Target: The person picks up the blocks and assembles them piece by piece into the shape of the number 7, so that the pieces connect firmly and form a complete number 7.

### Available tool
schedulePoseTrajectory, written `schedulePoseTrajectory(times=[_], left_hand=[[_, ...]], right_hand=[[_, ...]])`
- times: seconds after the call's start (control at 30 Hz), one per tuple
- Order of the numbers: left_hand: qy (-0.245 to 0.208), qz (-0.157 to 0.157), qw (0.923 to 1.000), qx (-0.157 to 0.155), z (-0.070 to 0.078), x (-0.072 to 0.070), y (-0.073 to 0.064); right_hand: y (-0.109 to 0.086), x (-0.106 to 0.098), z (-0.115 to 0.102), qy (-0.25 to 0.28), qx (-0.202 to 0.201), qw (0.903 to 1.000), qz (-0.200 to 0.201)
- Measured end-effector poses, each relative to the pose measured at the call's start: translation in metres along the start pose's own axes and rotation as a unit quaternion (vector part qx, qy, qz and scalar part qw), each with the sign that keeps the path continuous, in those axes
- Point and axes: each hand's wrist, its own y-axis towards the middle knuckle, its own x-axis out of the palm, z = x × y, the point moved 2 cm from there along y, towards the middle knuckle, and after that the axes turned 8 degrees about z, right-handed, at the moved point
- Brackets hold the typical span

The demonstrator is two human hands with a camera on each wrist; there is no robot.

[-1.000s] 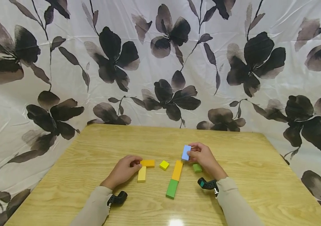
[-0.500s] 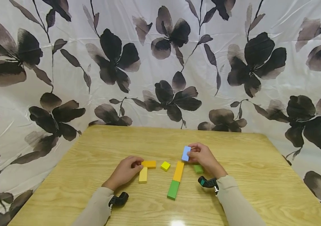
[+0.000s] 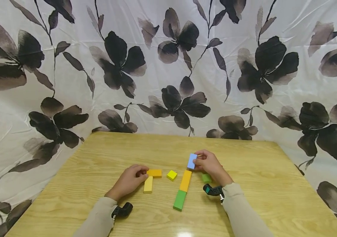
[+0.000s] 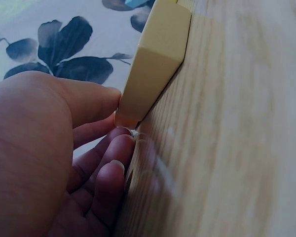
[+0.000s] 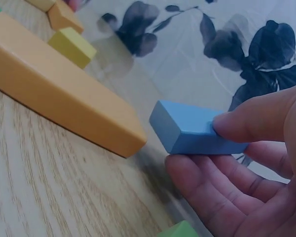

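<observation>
My right hand [image 3: 211,165] pinches a blue rectangular block [image 3: 192,161] between thumb and fingers. In the right wrist view, this blue block [image 5: 197,128] hangs just past the end of a long orange block [image 5: 64,89], with a small gap between them. On the table, that orange block [image 3: 185,181] meets a green block [image 3: 180,200] end to end, in a slanted line. My left hand [image 3: 129,179] pinches the left end of another orange block [image 3: 155,173]. A pale yellow block [image 3: 148,185] lies against its near side, close to the left thumb [image 4: 101,103].
A small bright yellow block [image 3: 172,175] lies between the two groups. Under the right hand sits a short green block [image 3: 206,178], partly covered. The wooden table [image 3: 121,148] ends at a flowered cloth [image 3: 168,65] behind.
My right hand has shifted slightly left with the blue block, bringing it closer in line with the long orange block. The left hand stays in place, and the head view moves a little.
</observation>
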Motion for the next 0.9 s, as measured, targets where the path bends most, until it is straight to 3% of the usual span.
schedulePoseTrajectory(times=[0.33,0.9], left_hand=[[0.004,0.004,0.9999,-0.01,0.0001,0.0009,-0.0015],[0.007,0.008,0.9999,0.003,0.0022,0.0008,-0.0007]], right_hand=[[0.005,0.0043,0.0077,0.004,0.006,1.0,-0.002],[0.0042,0.0054,0.0073,-0.032,0.002,0.9995,-0.003]])
